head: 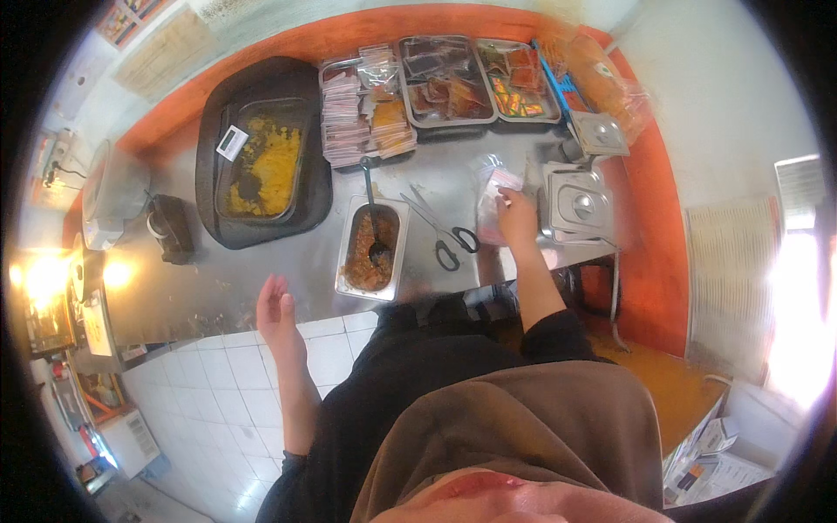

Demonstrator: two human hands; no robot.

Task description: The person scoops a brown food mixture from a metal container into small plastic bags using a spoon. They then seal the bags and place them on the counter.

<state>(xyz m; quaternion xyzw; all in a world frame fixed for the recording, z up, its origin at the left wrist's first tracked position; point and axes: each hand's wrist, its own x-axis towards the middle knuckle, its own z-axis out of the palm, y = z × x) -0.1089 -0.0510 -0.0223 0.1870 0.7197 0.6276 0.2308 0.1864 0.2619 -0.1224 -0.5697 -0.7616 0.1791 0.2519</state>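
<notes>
My right hand (518, 210) rests its fingertips on a stack of clear plastic bags (492, 225) at the table's right side. Whether it pinches one is unclear. My left hand (274, 307) hovers by the front edge, holding nothing, its thumb apart from the fingers. Between the hands sits a rectangular steel pan (400, 256) of brown chopped food (366, 278), with a black ladle (377, 252) standing in it. Scissors with black handles (448, 256) lie partly spread between that pan and the bags.
A steel table (242, 278) carries a black tray (212, 157) with yellow food (271, 170) and a small white device (231, 143). Behind are flat packs (341, 118) and trays of sachets (448, 122). Lidded steel containers (579, 204) stand right; a dark holder (171, 229) stands left.
</notes>
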